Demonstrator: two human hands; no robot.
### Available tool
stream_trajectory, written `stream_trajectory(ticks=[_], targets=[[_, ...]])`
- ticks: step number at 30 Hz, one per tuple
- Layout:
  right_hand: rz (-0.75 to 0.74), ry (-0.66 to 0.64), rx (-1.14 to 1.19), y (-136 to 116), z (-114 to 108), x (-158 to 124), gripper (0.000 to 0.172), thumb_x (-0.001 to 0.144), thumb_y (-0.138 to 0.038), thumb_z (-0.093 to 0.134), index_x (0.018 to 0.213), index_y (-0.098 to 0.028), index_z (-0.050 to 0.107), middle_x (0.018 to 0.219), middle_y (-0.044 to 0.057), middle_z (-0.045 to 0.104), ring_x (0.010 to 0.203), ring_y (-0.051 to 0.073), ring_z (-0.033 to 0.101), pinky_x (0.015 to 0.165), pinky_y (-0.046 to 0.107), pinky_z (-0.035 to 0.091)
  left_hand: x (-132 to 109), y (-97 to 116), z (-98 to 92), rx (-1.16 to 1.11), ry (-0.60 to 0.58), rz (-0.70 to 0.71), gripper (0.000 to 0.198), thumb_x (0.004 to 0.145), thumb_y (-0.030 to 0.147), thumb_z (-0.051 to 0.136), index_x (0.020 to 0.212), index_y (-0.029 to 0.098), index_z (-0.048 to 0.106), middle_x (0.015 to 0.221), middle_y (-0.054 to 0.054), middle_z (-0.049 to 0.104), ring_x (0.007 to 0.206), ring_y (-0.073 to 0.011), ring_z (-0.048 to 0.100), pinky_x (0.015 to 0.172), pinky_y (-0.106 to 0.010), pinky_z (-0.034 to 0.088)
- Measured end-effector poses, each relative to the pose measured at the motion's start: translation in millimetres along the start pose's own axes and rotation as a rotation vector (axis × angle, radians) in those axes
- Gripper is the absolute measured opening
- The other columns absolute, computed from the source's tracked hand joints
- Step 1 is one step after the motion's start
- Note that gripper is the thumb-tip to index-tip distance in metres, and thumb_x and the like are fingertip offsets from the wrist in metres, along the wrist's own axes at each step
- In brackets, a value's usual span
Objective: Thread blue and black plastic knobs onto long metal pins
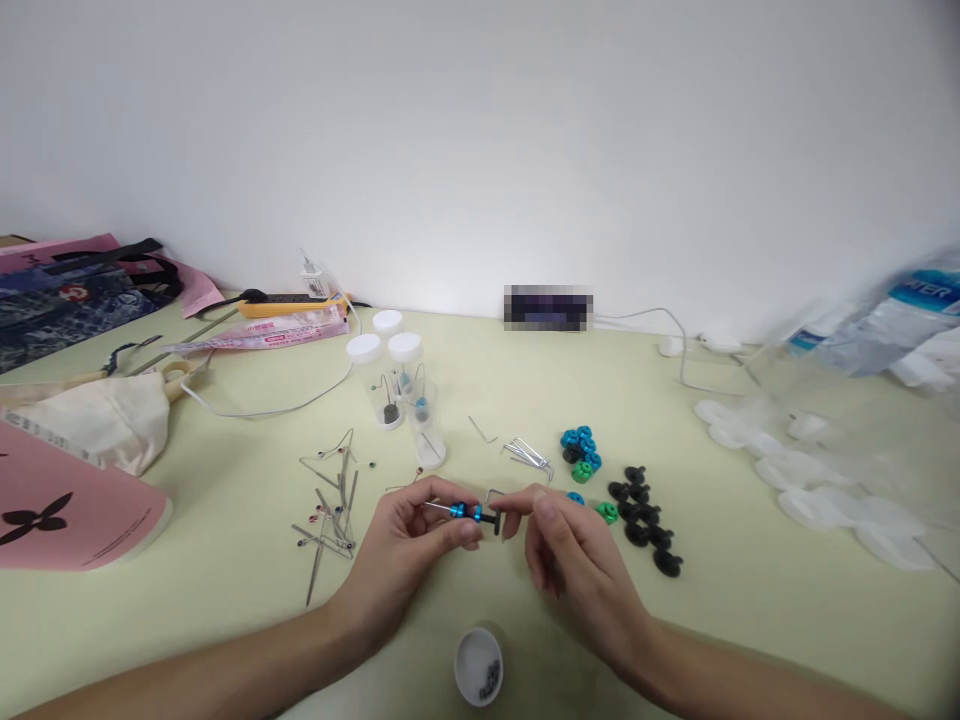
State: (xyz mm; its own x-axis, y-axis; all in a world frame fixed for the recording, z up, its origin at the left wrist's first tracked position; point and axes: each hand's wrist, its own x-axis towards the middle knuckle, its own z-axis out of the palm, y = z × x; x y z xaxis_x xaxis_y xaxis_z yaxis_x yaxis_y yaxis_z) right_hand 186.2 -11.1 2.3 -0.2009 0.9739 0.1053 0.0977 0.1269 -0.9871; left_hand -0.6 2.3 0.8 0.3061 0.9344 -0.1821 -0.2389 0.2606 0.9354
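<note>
My left hand [420, 535] pinches a small blue-and-black metal assembly [466, 512], made of blue collars on a thin rod with a black disc at its right end. A bent hex key [491, 492] stands up by the collars. Beside it my right hand [574, 545] has its index fingertip against the key's end, the other fingers curled in. Loose hex keys [529, 457] lie just beyond the hands. To the right are blue collars [581, 440], green collars [606, 512] and several black discs with stems [641, 515].
Thin metal rods with small fittings [330, 505] lie left of my hands. Behind stand clear tubes with white lids [405, 348]. A small white cup [478, 665] holds small metal pieces near the front. A pink cup [82, 500] is at left, clear plastic containers [817, 490] at right.
</note>
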Motion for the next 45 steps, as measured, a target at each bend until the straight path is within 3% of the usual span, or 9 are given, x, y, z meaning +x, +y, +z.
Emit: stream_trajectory(ticks=[4, 9, 18, 26, 32, 38, 45], targets=[[0.004, -0.002, -0.028, -0.7, 0.1, 0.8, 0.042, 0.099, -0.040, 0.034, 0.079, -0.016, 0.063, 0.051, -0.004, 0.046, 0.047, 0.009, 0.043, 0.058, 0.023, 0.040, 0.2, -0.1, -0.1, 0.020, 0.014, -0.009, 0.017, 0.073, 0.023, 0.075, 0.086, 0.017, 0.067, 0.070, 0.000, 0.069, 0.067, -0.0086, 0.059, 0.064, -0.017, 0.043], [0.030, -0.016, -0.058, -0.8, 1.8, 0.4, 0.043, 0.099, -0.042, 0.033, 0.077, -0.017, 0.060, 0.051, -0.005, 0.045, 0.046, 0.009, 0.042, 0.058, 0.023, 0.039, 0.3, -1.4, -1.7, 0.027, 0.020, -0.022, 0.018, 0.073, 0.024, 0.075, 0.087, 0.018, 0.067, 0.070, 0.001, 0.069, 0.067, -0.0084, 0.059, 0.064, -0.017, 0.043], [0.124, -0.170, -0.148, -4.3, 1.9, 2.8, 0.044, 0.095, -0.048, 0.041, 0.066, -0.017, 0.050, 0.052, -0.004, 0.043, 0.048, 0.008, 0.041, 0.047, 0.020, 0.031, 0.8, 3.7, 2.5, 0.034, -0.029, -0.003, 0.017, 0.071, 0.024, 0.076, 0.083, 0.016, 0.067, 0.072, 0.000, 0.069, 0.068, -0.0093, 0.061, 0.065, -0.018, 0.045], [0.115, -0.110, -0.183, -3.2, 3.4, 2.8, 0.019, 0.088, -0.037, 0.058, 0.090, -0.018, 0.058, 0.055, -0.006, 0.040, 0.050, 0.009, 0.038, 0.045, 0.020, 0.028, 0.6, -0.5, -0.5, 0.017, -0.009, -0.042, 0.018, 0.073, 0.025, 0.074, 0.087, 0.017, 0.066, 0.077, -0.003, 0.070, 0.072, -0.0131, 0.062, 0.066, -0.022, 0.045], [0.115, -0.133, -0.134, -2.7, 2.9, 2.8, 0.028, 0.090, -0.042, 0.053, 0.078, -0.017, 0.058, 0.059, -0.004, 0.043, 0.050, 0.008, 0.037, 0.045, 0.020, 0.028, 0.9, 2.1, 1.0, 0.048, -0.012, -0.030, 0.018, 0.071, 0.024, 0.076, 0.084, 0.016, 0.066, 0.073, -0.002, 0.069, 0.069, -0.0107, 0.060, 0.065, -0.019, 0.044], [0.104, -0.101, -0.173, -2.6, 3.0, 1.9, 0.017, 0.087, -0.036, 0.060, 0.088, -0.018, 0.059, 0.056, -0.007, 0.040, 0.050, 0.009, 0.037, 0.046, 0.021, 0.028, 0.9, 1.4, 0.7, 0.028, -0.014, -0.045, 0.018, 0.073, 0.025, 0.075, 0.086, 0.017, 0.066, 0.076, -0.003, 0.070, 0.071, -0.0112, 0.061, 0.064, -0.019, 0.044], [0.120, -0.121, -0.149, -3.1, 3.0, 2.3, 0.025, 0.088, -0.041, 0.057, 0.079, -0.018, 0.058, 0.055, -0.006, 0.041, 0.049, 0.009, 0.037, 0.045, 0.020, 0.028, 0.8, 2.0, 0.9, 0.029, -0.024, -0.035, 0.018, 0.071, 0.024, 0.076, 0.084, 0.016, 0.066, 0.075, -0.002, 0.069, 0.069, -0.0110, 0.061, 0.065, -0.019, 0.045]])
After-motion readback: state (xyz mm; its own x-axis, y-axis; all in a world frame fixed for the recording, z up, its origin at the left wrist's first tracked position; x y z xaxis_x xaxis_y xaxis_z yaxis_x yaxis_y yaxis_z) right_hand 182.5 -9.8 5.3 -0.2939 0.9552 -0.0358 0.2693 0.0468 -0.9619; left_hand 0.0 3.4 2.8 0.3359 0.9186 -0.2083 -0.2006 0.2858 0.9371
